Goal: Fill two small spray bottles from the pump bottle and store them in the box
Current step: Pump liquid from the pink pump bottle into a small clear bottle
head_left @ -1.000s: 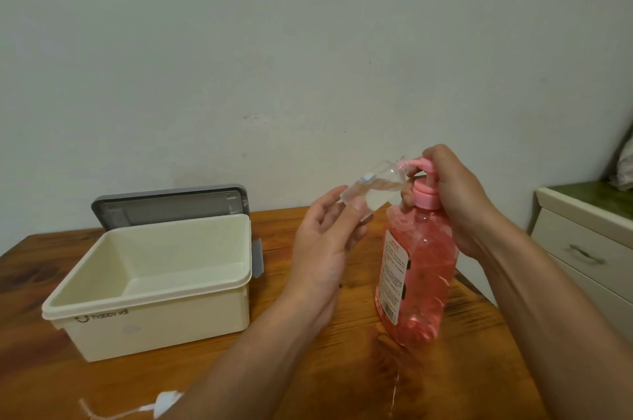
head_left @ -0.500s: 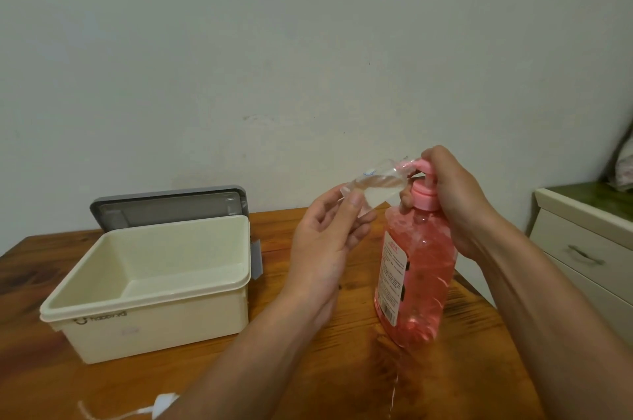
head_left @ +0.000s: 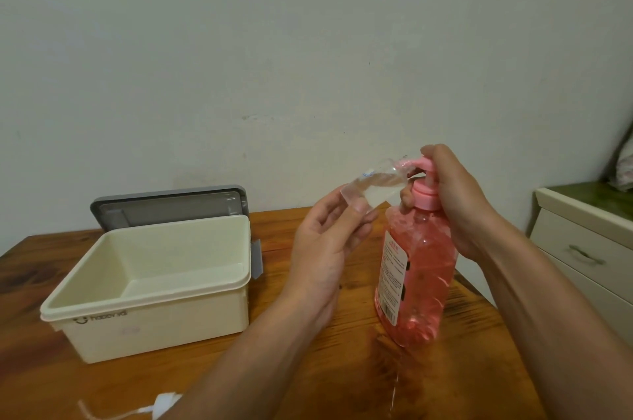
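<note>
A pink pump bottle [head_left: 416, 269] stands on the wooden table [head_left: 308, 368], right of centre. My right hand [head_left: 455, 203] grips its pink pump head from above and behind. My left hand [head_left: 325, 248] pinches a small clear spray bottle [head_left: 373, 185], tilted with its open neck against the pump's spout. Some clear liquid shows inside it. The cream box [head_left: 150, 282] sits open on the left, with nothing inside. A white spray cap with a thin tube [head_left: 161, 407] lies at the table's near edge.
The box's grey lid [head_left: 168, 203] leans against the wall behind the box. A cream drawer cabinet [head_left: 589, 248] stands to the right of the table. A wet streak [head_left: 394, 392] runs down the table in front of the pump bottle.
The pump head has risen slightly under my right hand. The small bottle stays held at the spout, and the view has shifted a little.
</note>
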`<state>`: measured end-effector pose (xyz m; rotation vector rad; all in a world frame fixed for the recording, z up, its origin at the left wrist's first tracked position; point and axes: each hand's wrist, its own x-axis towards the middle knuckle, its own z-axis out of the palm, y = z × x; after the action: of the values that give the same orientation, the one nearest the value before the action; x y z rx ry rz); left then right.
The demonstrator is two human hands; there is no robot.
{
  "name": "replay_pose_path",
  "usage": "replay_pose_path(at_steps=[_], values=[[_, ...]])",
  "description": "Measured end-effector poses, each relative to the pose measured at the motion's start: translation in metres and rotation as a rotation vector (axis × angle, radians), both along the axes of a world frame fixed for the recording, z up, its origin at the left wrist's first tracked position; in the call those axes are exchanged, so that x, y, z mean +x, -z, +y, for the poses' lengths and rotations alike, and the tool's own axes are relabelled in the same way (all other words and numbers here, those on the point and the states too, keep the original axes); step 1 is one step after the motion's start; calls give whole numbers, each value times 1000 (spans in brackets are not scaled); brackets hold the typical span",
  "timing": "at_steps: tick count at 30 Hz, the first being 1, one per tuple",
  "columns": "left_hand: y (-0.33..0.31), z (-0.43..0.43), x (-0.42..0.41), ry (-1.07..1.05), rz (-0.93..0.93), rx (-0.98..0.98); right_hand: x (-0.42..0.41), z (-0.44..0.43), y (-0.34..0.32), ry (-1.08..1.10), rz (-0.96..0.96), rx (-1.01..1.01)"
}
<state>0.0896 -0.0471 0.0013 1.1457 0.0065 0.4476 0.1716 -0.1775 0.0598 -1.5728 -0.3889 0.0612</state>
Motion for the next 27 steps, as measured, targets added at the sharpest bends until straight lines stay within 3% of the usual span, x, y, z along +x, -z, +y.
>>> replay_pose_path(at_steps=[11,27], values=[[0,0,-4,-23,46,68,0,-1,1,12,1,-1],[1,-2,-5,-10,40,13,1,-1,1,-4,32,6]])
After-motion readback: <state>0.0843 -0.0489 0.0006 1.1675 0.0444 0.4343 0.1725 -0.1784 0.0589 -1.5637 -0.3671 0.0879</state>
